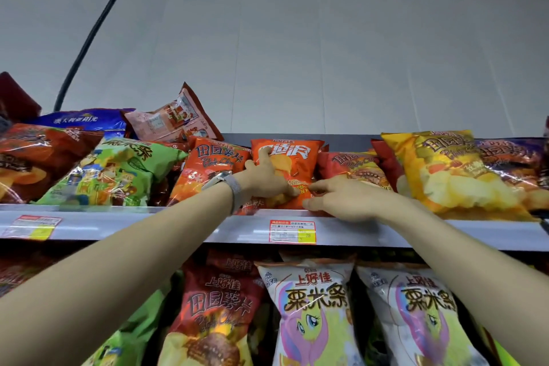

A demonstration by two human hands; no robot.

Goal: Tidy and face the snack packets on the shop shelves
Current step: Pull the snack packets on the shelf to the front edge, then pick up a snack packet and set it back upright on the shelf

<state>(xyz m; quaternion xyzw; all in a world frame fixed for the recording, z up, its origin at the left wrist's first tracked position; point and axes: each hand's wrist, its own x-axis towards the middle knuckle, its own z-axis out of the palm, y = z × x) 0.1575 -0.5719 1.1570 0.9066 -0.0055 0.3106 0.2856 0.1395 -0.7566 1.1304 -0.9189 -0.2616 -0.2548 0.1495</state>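
Currently, at frame centre above the shelf rail [148, 226], the left hand [264, 180] is pressing open-fingered on the orange packet [300, 163] while the right hand [344, 200] is pinching its lower corner. Hazard: tugging it forward risks dragging neighbouring packets [208, 169] over the edge, or toppling the pink packet [175, 119] behind.

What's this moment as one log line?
phase: facing top shelf | left hand: pressing orange packet | right hand: at packet's lower corner
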